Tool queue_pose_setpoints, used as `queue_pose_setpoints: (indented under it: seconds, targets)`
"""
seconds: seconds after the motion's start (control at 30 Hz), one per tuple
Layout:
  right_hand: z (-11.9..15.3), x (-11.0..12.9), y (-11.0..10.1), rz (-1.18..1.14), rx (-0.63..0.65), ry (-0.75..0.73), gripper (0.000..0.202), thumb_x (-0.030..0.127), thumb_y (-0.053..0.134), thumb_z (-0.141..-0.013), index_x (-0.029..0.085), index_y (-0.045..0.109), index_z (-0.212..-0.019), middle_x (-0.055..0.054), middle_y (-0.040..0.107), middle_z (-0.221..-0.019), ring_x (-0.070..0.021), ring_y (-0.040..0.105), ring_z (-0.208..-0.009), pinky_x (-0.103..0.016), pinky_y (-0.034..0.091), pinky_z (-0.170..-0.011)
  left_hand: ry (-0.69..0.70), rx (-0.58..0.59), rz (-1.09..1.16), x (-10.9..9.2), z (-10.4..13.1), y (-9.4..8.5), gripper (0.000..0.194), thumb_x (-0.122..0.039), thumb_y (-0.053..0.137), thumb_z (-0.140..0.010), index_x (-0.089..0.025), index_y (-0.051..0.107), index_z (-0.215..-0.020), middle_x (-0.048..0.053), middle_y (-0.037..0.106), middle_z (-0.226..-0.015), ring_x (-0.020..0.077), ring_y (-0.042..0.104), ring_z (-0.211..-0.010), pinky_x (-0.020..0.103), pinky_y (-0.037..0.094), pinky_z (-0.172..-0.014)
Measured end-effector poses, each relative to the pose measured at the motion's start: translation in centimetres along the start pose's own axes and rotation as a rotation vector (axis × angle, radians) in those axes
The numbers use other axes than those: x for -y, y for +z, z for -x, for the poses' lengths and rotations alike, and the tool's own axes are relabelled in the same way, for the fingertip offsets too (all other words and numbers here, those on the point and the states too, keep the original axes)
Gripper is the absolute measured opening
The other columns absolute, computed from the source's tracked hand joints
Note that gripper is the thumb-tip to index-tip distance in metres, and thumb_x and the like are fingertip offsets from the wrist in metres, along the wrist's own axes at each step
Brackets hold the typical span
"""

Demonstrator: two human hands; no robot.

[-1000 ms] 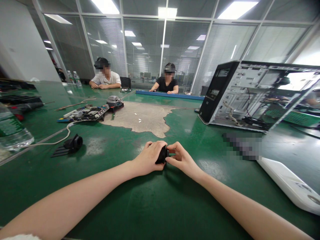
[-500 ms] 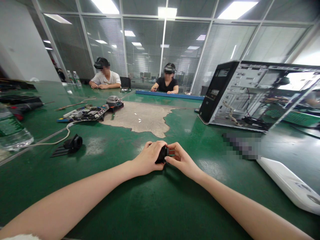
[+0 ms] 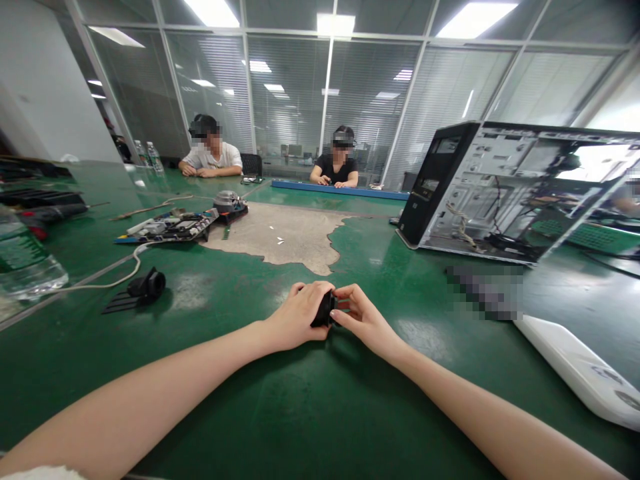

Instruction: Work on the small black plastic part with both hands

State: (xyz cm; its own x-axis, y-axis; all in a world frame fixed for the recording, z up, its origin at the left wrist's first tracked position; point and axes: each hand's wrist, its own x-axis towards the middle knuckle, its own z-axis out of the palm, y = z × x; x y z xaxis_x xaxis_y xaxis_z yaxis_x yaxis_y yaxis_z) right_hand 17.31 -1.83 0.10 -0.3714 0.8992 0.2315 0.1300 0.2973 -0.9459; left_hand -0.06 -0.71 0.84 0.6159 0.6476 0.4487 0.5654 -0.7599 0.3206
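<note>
My left hand (image 3: pixel 303 310) is wrapped over a small black part (image 3: pixel 323 311) just above the green table, its thumb beneath and its fingers across the top. Most of the part is hidden under that hand, so its exact kind does not show. From the other side, my right hand (image 3: pixel 363 317) grips the part's right end between thumb and fingertips. To the left lies a black plastic piece (image 3: pixel 145 287) with a round ring and flat prongs.
An opened computer case (image 3: pixel 475 193) stands at the right, near a white phone-like object (image 3: pixel 575 363). On the left are a circuit board assembly (image 3: pixel 170 225), a cable (image 3: pixel 135 267) and a water bottle (image 3: pixel 30 260). Two people sit across the green table (image 3: pixel 300 413).
My hands keep almost the same hold on the black part, with only a slight shift at its right end. Across the table, the person in black has moved a hand inward.
</note>
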Motion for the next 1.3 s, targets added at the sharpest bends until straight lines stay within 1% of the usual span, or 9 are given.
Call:
queue_pose_setpoints:
  seconds: [0.17,0.33,0.43,0.6,0.7,0.97,1.1,1.2,1.3]
  targets:
    - [-0.07,-0.07,-0.02,0.013,0.009,0.022,0.030,0.029,0.057,-0.076,0.022,0.042,-0.101,-0.004,0.054,-0.096,-0.0156,0.054,-0.091,-0.034,0.047,-0.079,0.001,0.002,0.001,-0.02,0.02,-0.04,0.059,-0.020,0.058,-0.065,-0.022,0.029,-0.116,0.006,0.049,-0.114,0.0226,0.047,-0.105,0.039,0.028,-0.090]
    - [0.05,-0.01,-0.19,0.005,0.055,-0.043,0.028,0.025,0.059,-0.074,0.023,0.043,-0.097,-0.003,0.051,-0.099,-0.0164,0.051,-0.098,-0.030,0.048,-0.075,-0.005,0.011,0.001,0.07,0.04,-0.05,0.059,-0.019,0.058,-0.064,-0.022,0.029,-0.115,0.006,0.049,-0.114,0.0228,0.047,-0.104,0.039,0.028,-0.090]
    - [0.13,0.16,-0.21,0.009,0.058,-0.058,0.029,0.024,0.061,-0.072,0.023,0.043,-0.094,-0.003,0.051,-0.097,-0.0166,0.051,-0.099,-0.028,0.047,-0.072,-0.004,0.015,-0.003,0.07,0.05,-0.07,0.060,-0.018,0.058,-0.063,-0.022,0.029,-0.115,0.006,0.049,-0.114,0.0228,0.047,-0.104,0.039,0.028,-0.090]
    - [0.05,0.43,-0.13,-0.053,0.034,-0.017,0.021,0.029,0.058,-0.075,0.022,0.044,-0.089,-0.001,0.052,-0.092,-0.0153,0.053,-0.093,-0.029,0.046,-0.074,-0.004,0.005,-0.014,-0.03,0.10,-0.04,0.057,-0.020,0.057,-0.065,-0.021,0.030,-0.114,0.006,0.048,-0.114,0.0221,0.047,-0.104,0.038,0.028,-0.090]
    - [-0.02,0.42,-0.03,-0.058,0.015,-0.010,0.021,0.033,0.058,-0.075,0.022,0.045,-0.088,-0.001,0.052,-0.090,-0.0148,0.053,-0.091,-0.030,0.046,-0.076,0.000,0.000,-0.014,-0.06,0.09,-0.01,0.057,-0.019,0.057,-0.065,-0.021,0.029,-0.115,0.006,0.049,-0.114,0.0218,0.046,-0.105,0.038,0.028,-0.090]
    - [-0.06,0.18,-0.05,0.002,0.005,0.004,0.029,0.031,0.057,-0.076,0.022,0.043,-0.100,-0.004,0.051,-0.099,-0.0157,0.053,-0.092,-0.033,0.047,-0.079,-0.005,0.009,-0.004,-0.13,-0.03,-0.09,0.057,-0.020,0.058,-0.065,-0.022,0.029,-0.115,0.006,0.049,-0.114,0.0228,0.046,-0.106,0.039,0.029,-0.090]
    - [0.02,0.13,-0.25,0.001,0.050,-0.047,0.026,0.027,0.059,-0.074,0.023,0.045,-0.095,-0.003,0.050,-0.098,-0.0164,0.051,-0.097,-0.029,0.049,-0.073,-0.011,0.012,-0.001,-0.04,-0.03,-0.08,0.057,-0.020,0.057,-0.064,-0.022,0.030,-0.114,0.006,0.049,-0.114,0.0231,0.047,-0.104,0.040,0.029,-0.090]
    - [0.03,0.21,-0.31,-0.007,0.038,-0.054,0.026,0.027,0.061,-0.073,0.023,0.045,-0.093,-0.002,0.051,-0.096,-0.0169,0.051,-0.098,-0.027,0.048,-0.071,-0.006,0.015,0.001,-0.04,-0.02,-0.11,0.058,-0.019,0.057,-0.063,-0.022,0.030,-0.114,0.006,0.048,-0.114,0.0231,0.046,-0.105,0.039,0.029,-0.090]
    - [-0.02,0.29,-0.28,-0.016,0.010,-0.029,0.021,0.031,0.059,-0.075,0.023,0.047,-0.090,-0.001,0.052,-0.093,-0.0168,0.052,-0.096,-0.029,0.048,-0.073,-0.004,0.006,-0.004,-0.12,0.01,-0.14,0.057,-0.019,0.057,-0.065,-0.022,0.030,-0.114,0.005,0.049,-0.113,0.0222,0.047,-0.105,0.039,0.028,-0.090]
